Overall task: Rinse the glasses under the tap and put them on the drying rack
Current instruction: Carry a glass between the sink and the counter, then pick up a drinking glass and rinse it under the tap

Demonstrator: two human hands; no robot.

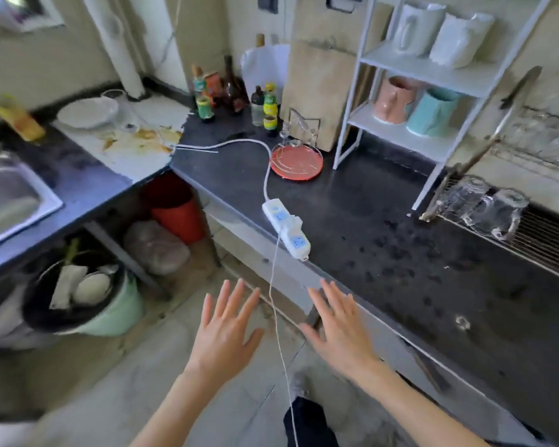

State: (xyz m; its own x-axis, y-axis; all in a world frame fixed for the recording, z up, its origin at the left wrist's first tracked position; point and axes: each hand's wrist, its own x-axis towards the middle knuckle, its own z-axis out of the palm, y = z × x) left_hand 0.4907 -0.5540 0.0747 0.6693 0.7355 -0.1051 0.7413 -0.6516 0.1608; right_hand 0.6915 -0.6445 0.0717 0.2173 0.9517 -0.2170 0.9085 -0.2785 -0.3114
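Two glasses (pixel 483 208) sit upside down on the wire drying rack (pixel 536 240) at the tabletop's (pixel 384 253) right. Left hand (pixel 226 333) and right hand (pixel 339 330) hover with fingers spread, grasping nothing. The green bin (pixel 110 314) holds rubbish.

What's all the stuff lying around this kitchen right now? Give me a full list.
glasses: at least two, clear, upside down on the drying rack at right
drying rack: one, metal wire, right end of the dark counter
sink: one, steel, far left
power strip: one, white, at the counter's front edge, thin cord hanging
round tray: one, red, behind the power strip
shelf unit: one, white, holding four mugs: two white, one pink, one teal
bottles: several, mixed colours, back corner
plate: one, white, on the stained white board
bucket: one, red, under the counter
bin: one, green, black liner, on the floor
left hand: fingers spread, empty
right hand: fingers spread, empty
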